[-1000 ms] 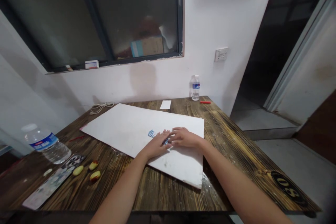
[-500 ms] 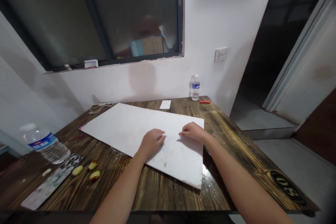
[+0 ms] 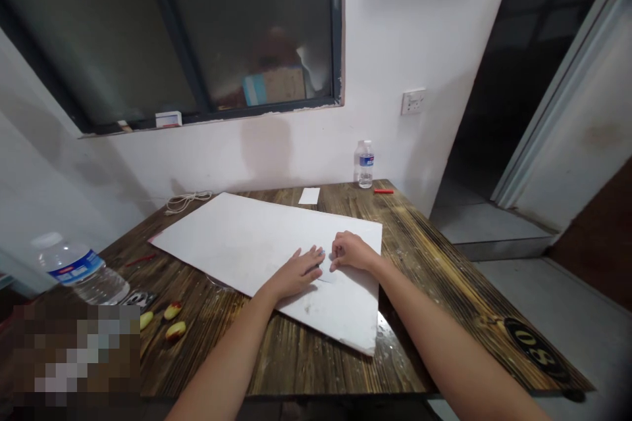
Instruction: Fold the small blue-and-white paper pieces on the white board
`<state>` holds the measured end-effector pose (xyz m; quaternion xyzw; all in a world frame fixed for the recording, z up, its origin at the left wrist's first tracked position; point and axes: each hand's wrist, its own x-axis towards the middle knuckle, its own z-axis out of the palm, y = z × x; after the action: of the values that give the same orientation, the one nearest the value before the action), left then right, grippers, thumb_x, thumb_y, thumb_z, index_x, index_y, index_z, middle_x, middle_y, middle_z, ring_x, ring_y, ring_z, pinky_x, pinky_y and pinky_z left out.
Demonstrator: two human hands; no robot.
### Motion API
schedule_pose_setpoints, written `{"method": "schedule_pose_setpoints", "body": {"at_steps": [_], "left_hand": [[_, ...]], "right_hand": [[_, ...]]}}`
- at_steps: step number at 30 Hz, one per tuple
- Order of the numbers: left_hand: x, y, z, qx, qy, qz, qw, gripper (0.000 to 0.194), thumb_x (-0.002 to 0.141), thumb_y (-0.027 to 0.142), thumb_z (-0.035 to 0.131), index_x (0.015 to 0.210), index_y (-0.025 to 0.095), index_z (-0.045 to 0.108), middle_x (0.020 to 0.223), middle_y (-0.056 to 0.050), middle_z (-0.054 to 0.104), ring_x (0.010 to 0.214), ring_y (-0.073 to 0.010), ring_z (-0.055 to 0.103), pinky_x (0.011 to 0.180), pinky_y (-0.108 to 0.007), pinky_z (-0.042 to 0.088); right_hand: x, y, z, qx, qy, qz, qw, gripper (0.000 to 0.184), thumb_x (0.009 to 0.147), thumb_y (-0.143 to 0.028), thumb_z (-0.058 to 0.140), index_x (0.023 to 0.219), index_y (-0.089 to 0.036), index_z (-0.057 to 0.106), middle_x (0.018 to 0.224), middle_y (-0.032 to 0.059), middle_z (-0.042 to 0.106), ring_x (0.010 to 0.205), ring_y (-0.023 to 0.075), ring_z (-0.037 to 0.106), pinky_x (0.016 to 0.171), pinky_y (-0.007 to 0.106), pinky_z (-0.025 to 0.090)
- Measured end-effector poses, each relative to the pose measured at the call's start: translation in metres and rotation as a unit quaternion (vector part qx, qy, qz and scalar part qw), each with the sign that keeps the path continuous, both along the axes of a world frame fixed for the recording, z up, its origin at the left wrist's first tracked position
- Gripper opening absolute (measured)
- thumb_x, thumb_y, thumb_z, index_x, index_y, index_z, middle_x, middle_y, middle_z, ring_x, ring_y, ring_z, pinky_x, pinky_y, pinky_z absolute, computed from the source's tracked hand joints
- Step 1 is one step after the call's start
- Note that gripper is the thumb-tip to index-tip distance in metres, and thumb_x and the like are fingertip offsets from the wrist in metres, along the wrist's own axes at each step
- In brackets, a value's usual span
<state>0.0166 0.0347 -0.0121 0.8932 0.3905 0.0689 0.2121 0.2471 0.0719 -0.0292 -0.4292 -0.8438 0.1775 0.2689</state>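
Observation:
A large white board lies at an angle on the wooden table. My left hand rests on its right part with the fingers stretched out and spread. Close beside it, over the board, my right hand has its fingers curled together towards the left fingertips. Whatever may be in those right fingers is too small to make out. A tiny blue spot shows between the two hands, and a faint thin line shows on the white surface under my left thumb.
A large water bottle and several pieces of fruit are at the left. Behind the board are a white cable, a white card, a small bottle and a red stick-like object. A pixelated patch hides the lower left corner.
My left hand has gone from curled fingers to spread ones on the board, moving slightly right. My right hand has shifted slightly left, its fingers more curled.

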Motion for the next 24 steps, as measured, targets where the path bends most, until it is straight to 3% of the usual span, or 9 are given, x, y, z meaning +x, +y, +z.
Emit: {"method": "schedule_pose_setpoints", "body": {"at_steps": [3, 6, 9, 11, 16, 20, 24], "left_hand": [[0.002, -0.003, 0.004, 0.018, -0.037, -0.020, 0.999, 0.053, 0.094, 0.046, 0.038, 0.143, 0.028, 0.038, 0.153, -0.002, 0.032, 0.143, -0.0208, 0.022, 0.117, -0.043, 0.013], [-0.004, -0.003, 0.013, 0.089, -0.105, 0.035, 0.990, 0.040, 0.091, 0.041, 0.046, 0.126, 0.026, 0.058, 0.142, -0.006, 0.049, 0.133, -0.0225, 0.041, 0.110, -0.039, 0.030], [-0.015, -0.002, 0.021, 0.113, -0.131, 0.066, 0.983, 0.022, 0.086, 0.038, 0.055, 0.092, 0.024, 0.071, 0.105, -0.008, 0.068, 0.102, -0.0213, 0.059, 0.091, -0.034, 0.045], [-0.021, -0.002, 0.025, 0.095, -0.100, 0.077, 0.987, 0.018, 0.080, 0.039, 0.062, 0.077, 0.022, 0.069, 0.086, -0.004, 0.067, 0.085, -0.0189, 0.060, 0.078, -0.030, 0.046], [-0.025, -0.001, 0.021, 0.061, -0.011, 0.137, 0.989, 0.018, 0.069, 0.036, 0.072, 0.078, 0.022, 0.065, 0.076, 0.002, 0.062, 0.071, -0.0158, 0.056, 0.060, -0.025, 0.038], [-0.020, 0.005, 0.010, 0.104, -0.040, 0.199, 0.974, 0.012, 0.075, 0.030, 0.067, 0.081, 0.021, 0.066, 0.079, -0.001, 0.064, 0.073, -0.0173, 0.058, 0.064, -0.028, 0.041], [-0.016, 0.011, 0.003, 0.153, -0.084, 0.191, 0.966, 0.011, 0.080, 0.024, 0.062, 0.084, 0.018, 0.070, 0.088, -0.006, 0.068, 0.085, -0.0199, 0.061, 0.078, -0.032, 0.046]], "right_hand": [[-0.006, -0.002, 0.002, 0.005, 0.037, 0.016, 0.999, 0.028, 0.059, -0.040, 0.085, 0.066, -0.020, 0.067, 0.078, 0.0019, 0.063, 0.082, 0.0184, 0.051, 0.071, 0.027, 0.037], [-0.006, -0.003, 0.006, -0.008, 0.099, 0.027, 0.995, 0.018, 0.069, -0.033, 0.079, 0.070, -0.019, 0.068, 0.078, 0.0016, 0.063, 0.080, 0.0171, 0.053, 0.073, 0.027, 0.039], [-0.002, -0.003, 0.010, -0.022, 0.126, 0.028, 0.991, 0.009, 0.073, -0.027, 0.075, 0.072, -0.020, 0.069, 0.078, 0.0015, 0.064, 0.079, 0.0163, 0.054, 0.073, 0.027, 0.039], [0.001, -0.004, 0.011, -0.039, 0.118, 0.048, 0.991, 0.012, 0.068, -0.028, 0.078, 0.071, -0.020, 0.070, 0.077, 0.0010, 0.063, 0.078, 0.0159, 0.054, 0.072, 0.026, 0.040], [0.001, -0.004, 0.008, -0.072, 0.055, 0.112, 0.990, 0.032, 0.052, -0.037, 0.087, 0.072, -0.020, 0.070, 0.077, 0.0000, 0.060, 0.076, 0.0158, 0.053, 0.066, 0.024, 0.040], [-0.009, -0.007, 0.005, -0.060, 0.040, 0.146, 0.987, 0.027, 0.056, -0.040, 0.086, 0.073, -0.022, 0.074, 0.079, 0.0008, 0.064, 0.080, 0.0170, 0.056, 0.072, 0.025, 0.041], [-0.019, -0.013, 0.008, -0.039, 0.061, 0.177, 0.982, 0.016, 0.066, -0.036, 0.081, 0.077, -0.026, 0.076, 0.083, 0.0015, 0.070, 0.090, 0.0192, 0.058, 0.085, 0.029, 0.041]]}}
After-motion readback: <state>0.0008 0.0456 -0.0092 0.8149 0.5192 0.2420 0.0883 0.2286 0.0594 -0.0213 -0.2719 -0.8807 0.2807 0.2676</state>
